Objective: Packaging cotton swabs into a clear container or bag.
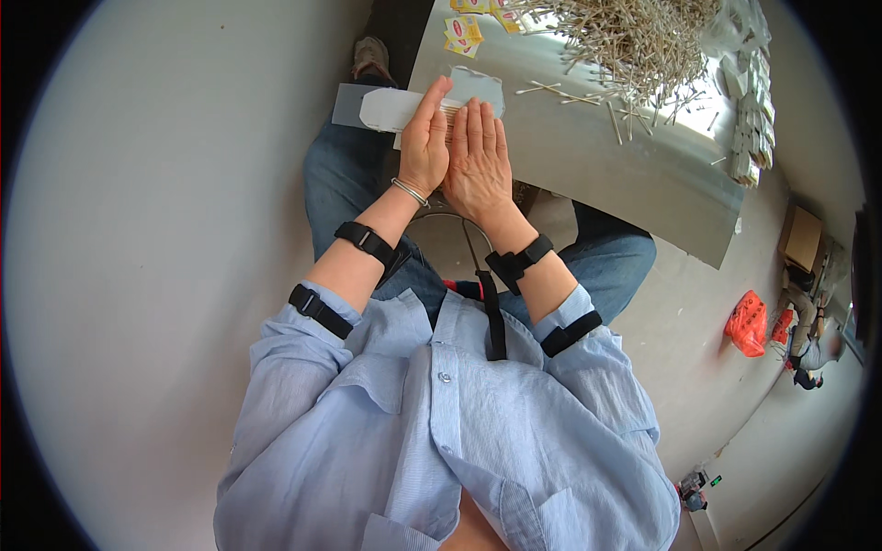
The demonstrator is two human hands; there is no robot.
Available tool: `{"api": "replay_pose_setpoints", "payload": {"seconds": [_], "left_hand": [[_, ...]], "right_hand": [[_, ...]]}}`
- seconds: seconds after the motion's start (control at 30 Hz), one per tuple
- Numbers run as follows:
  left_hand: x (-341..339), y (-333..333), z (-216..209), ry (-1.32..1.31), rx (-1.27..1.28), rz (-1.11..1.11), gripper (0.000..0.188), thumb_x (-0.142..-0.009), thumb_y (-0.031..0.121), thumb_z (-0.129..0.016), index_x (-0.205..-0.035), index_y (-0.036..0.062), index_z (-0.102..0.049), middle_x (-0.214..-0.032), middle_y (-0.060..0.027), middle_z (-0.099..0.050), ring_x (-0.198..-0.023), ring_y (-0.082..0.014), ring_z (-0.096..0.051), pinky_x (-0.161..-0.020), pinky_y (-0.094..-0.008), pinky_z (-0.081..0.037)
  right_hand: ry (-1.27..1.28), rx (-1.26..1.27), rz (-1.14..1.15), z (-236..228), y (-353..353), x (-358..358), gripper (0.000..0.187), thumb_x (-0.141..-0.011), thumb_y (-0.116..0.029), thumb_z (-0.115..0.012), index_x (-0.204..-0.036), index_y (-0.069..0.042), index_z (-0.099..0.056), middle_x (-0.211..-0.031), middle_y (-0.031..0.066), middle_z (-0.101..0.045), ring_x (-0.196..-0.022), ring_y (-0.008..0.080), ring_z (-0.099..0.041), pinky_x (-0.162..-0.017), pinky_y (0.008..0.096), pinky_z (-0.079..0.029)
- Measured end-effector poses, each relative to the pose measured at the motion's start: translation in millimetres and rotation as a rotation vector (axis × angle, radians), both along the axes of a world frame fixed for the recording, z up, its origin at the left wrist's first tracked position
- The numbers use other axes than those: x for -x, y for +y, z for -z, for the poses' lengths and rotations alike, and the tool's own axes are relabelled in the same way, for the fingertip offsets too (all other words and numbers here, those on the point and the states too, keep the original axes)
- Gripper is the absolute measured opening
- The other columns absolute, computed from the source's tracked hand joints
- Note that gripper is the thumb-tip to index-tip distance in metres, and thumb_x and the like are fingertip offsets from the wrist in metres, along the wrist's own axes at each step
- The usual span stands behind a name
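Observation:
A small bundle of cotton swabs point(450, 112) lies between my two hands, partly hidden by them. My left hand point(426, 142) stands on edge along the bundle's left side, its fingers straight and together. Flat and palm down on the right, my right hand point(479, 163) has its fingers stretched out, the tips by the swabs. From under my left hand a white card strip point(386, 109) reaches out to the left over the table edge, with a greyish flat piece point(348, 105) beneath it. A pale translucent sheet or bag point(480, 84) sits just beyond my fingertips.
A large heap of loose cotton swabs point(634, 41) covers the far part of the metal table point(588, 170). Small yellow-and-white cards point(462, 34) lie at its far left. Wrapped packs point(753, 119) line the right edge. On the floor are a red plastic bag point(747, 323) and a cardboard box point(802, 238).

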State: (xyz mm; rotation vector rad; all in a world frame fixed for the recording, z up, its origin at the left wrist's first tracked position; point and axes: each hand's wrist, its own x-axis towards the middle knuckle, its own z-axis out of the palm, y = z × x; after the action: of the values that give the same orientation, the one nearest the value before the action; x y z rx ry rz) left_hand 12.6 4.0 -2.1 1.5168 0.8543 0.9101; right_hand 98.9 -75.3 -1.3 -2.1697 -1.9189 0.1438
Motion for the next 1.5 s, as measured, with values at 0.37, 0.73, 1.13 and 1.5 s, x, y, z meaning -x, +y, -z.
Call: {"api": "replay_pose_setpoints", "payload": {"seconds": [0.37,0.73,1.13,1.5], "left_hand": [[-6.3,-2.4,-3.2,0.244,-0.2,-0.041,0.035,-0.099,0.013,-0.041,-0.132,0.0029,-0.051,-0.131,-0.0144,-0.055,-0.125,-0.0279,-0.049,-0.106,-0.0367,-0.038],[-2.3,11.6,6.0,0.55,-0.675,-0.081,0.013,-0.084,0.011,-0.061,-0.096,0.0082,-0.062,-0.099,-0.0076,-0.056,-0.102,-0.0281,-0.051,-0.091,-0.0406,-0.041],[-3.7,17.6,9.8,0.849,-0.834,0.002,0.012,-0.087,0.02,-0.057,-0.097,0.0154,-0.055,-0.1,-0.0028,-0.052,-0.106,-0.0232,-0.047,-0.095,-0.0408,-0.031],[-5.5,18.8,11.1,0.879,-0.822,0.02,0.015,-0.085,0.017,-0.056,-0.099,0.016,-0.054,-0.103,-0.0019,-0.052,-0.109,-0.0221,-0.045,-0.096,-0.0412,-0.028]], "right_hand": [[-0.005,0.045,-0.02,-1.1,0.2,1.8,0.064,-0.089,-0.025,-0.042,-0.144,0.005,-0.028,-0.153,0.0219,-0.024,-0.145,0.0364,-0.016,-0.118,0.0448,-0.013],[-0.031,0.037,-0.001,-3.7,0.0,2.8,0.066,-0.089,-0.026,-0.041,-0.145,0.006,-0.027,-0.152,0.022,-0.024,-0.144,0.0362,-0.017,-0.118,0.0443,-0.014],[0.13,-0.03,-0.057,-13.8,-2.5,-11.3,0.07,-0.088,-0.025,-0.052,-0.144,0.008,-0.027,-0.15,0.0248,-0.027,-0.142,0.0377,-0.022,-0.117,0.0448,-0.018],[0.306,-0.222,-0.008,-3.2,-1.3,-25.7,0.057,-0.082,-0.003,-0.064,-0.135,-0.002,-0.045,-0.139,0.013,-0.048,-0.133,0.0296,-0.041,-0.108,0.0421,-0.036]]}}
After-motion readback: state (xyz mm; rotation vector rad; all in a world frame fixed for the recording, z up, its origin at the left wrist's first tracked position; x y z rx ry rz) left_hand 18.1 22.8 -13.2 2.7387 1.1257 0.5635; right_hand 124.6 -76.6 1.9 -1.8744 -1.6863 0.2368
